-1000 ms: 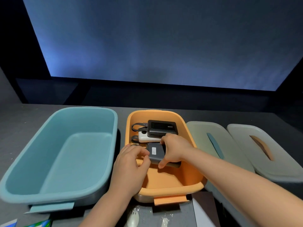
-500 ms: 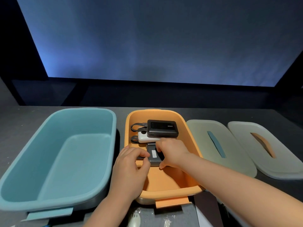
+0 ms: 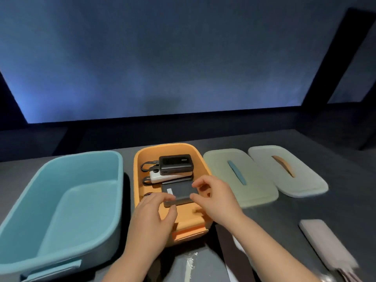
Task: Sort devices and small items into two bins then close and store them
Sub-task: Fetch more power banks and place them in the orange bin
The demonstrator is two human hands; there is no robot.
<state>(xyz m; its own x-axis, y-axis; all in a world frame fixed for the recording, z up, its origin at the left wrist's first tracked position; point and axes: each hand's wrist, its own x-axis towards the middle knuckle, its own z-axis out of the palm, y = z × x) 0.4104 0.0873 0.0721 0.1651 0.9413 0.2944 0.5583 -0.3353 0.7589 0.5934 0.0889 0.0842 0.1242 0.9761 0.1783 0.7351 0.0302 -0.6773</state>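
Both hands on dark device, orange bin

I see left hand [image 3: 151, 215] & right hand [image 3: 215, 197] fingertips pinching dark power bank [image 3: 179, 193] inside orange bin [image 3: 140, 159], front of white [image 3: 162, 177] & black [image 3: 175, 163] ones; blue bin [image 3: 114, 202] left, two lids [image 3: 254, 192] right on counter [image 3: 305, 212].

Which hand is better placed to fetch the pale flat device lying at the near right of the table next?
Right. The right hand is on the same side as the pale flat device, with open table between them. The left hand would have to cross the orange bin and the right arm.
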